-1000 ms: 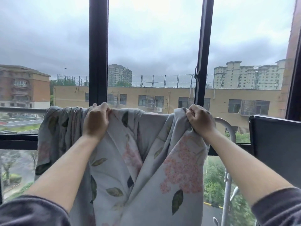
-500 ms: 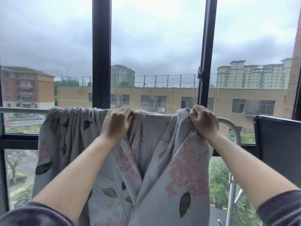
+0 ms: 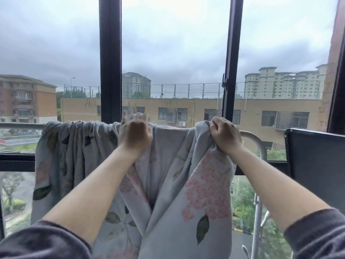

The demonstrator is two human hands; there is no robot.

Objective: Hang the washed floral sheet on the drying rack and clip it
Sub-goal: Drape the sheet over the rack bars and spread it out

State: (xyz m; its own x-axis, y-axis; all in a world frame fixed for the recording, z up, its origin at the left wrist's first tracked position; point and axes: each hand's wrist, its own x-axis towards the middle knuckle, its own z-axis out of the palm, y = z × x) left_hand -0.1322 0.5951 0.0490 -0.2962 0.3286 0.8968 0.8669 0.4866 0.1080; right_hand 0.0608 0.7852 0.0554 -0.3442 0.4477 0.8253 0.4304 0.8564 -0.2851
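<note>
Floral sheet (image 3: 186, 184) already lay draped, bunched, over the drying rack rail (image 3: 252, 135) at frame centre, left hand (image 3: 135, 135) and right hand (image 3: 225, 135) both fisted on its top fold; spreading and clipping remained, no clips visible.

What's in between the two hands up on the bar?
Just more of the floral sheet, draped over the rack bar between the left hand and the right hand, as the head view shows. No clips show there.
</note>
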